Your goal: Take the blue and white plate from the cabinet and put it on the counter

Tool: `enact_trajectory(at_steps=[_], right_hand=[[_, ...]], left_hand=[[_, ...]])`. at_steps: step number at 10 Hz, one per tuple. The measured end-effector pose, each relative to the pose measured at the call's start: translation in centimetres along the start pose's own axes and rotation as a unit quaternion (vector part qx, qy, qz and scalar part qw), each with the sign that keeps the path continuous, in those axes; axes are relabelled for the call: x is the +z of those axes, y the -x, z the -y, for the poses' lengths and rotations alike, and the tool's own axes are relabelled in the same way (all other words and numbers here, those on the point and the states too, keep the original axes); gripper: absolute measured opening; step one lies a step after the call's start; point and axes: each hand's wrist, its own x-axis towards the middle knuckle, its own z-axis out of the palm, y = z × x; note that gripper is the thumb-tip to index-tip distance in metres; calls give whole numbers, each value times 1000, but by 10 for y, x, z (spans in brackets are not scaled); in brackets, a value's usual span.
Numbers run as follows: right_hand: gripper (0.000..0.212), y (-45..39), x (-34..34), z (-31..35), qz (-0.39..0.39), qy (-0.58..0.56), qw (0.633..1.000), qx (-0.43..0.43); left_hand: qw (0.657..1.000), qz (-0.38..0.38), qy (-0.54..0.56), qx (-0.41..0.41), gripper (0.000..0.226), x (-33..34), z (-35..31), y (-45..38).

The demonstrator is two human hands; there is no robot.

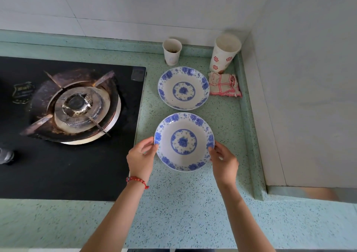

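My left hand (pixel 142 158) and right hand (pixel 224 161) pinch opposite rims of the blue and white plate (pixel 184 142), fingers curled on its edges, low over the green speckled bench (pixel 173 203). Second matching plate (pixel 183 88) just beyond. Two paper cups, checked cloth (pixel 224 85) at the back. Gas stove (pixel 77 104) left.

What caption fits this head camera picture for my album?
Both hands, left and right, hold a plate on the counter.
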Motion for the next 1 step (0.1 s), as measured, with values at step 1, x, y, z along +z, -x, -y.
enact_trajectory(at_steps=[1], right_hand=[[17, 12, -7, -1, -14, 89, 994, -59]], left_hand=[[981, 30, -146, 122, 22, -10, -3, 15]])
